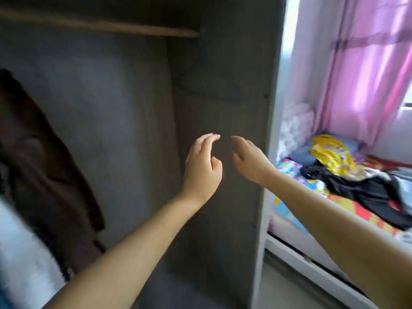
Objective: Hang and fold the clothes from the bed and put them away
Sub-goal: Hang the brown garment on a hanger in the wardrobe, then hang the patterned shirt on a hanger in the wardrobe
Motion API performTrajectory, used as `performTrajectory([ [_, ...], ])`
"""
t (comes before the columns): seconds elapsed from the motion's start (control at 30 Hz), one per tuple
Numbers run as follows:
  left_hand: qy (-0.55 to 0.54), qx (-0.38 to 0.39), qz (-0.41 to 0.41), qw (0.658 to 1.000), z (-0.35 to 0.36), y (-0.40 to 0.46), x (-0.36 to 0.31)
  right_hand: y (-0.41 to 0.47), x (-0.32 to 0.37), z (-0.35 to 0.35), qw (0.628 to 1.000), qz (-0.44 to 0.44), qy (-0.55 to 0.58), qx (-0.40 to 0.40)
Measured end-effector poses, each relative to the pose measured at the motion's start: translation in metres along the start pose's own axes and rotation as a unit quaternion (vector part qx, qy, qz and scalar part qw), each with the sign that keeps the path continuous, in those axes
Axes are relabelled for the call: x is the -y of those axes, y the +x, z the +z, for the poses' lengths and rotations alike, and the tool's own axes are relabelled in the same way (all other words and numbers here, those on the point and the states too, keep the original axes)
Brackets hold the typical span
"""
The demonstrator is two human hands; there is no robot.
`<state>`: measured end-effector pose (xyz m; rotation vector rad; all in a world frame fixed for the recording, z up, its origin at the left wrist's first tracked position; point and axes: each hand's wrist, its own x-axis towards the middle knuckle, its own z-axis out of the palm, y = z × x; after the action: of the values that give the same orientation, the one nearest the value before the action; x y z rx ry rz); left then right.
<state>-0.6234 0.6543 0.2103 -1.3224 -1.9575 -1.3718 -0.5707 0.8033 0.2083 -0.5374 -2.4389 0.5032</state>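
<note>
Reaching into grey wardrobe (116, 130), left hand (204, 166), right hand (250, 159), both hands loose, holding nothing

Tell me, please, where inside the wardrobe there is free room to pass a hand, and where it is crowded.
Free: the bare stretch between the dark brown hanging garment and the grey wooden side panel, below the wooden shelf. Both the left hand and right hand are there, holding nothing. Crowded: the far left, where clothes hang.
</note>
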Motion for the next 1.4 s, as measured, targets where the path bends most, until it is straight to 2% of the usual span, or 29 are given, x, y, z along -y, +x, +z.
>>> performTrajectory([
  [0.13, -0.066, 0.137, -0.019, 0.988, 0.113, -0.044, -0.039, -0.094, -0.13, -0.033, 0.99, 0.128, -0.04, 0.041],
  [0.27, -0.102, 0.246, -0.025, 0.964, 0.218, -0.094, -0.093, -0.205, -0.241, -0.08, 0.959, 0.239, -0.109, 0.104],
  [0.4, -0.123, 0.328, -0.005, 0.937, 0.301, -0.137, -0.142, -0.303, -0.317, -0.124, 0.919, 0.329, -0.147, 0.16],
  [0.63, -0.065, 0.502, -0.016, 0.863, 0.42, -0.185, -0.198, -0.409, -0.408, -0.186, 0.857, 0.46, -0.161, 0.166],
  [0.93, -0.051, 0.59, 0.011, 0.806, 0.539, -0.185, -0.224, -0.417, -0.508, -0.195, 0.825, 0.526, -0.113, 0.171],
  [1.17, -0.041, 0.633, -0.018, 0.773, 0.666, -0.145, -0.218, -0.377, -0.622, -0.209, 0.796, 0.56, -0.085, 0.213],
  [1.33, -0.027, 0.647, -0.024, 0.762, 0.747, -0.113, -0.219, -0.352, -0.689, -0.224, 0.787, 0.579, -0.075, 0.199],
  [1.4, -0.02, 0.66, -0.036, 0.75, 0.781, -0.112, -0.22, -0.348, -0.718, -0.221, 0.781, 0.582, -0.064, 0.217],
])
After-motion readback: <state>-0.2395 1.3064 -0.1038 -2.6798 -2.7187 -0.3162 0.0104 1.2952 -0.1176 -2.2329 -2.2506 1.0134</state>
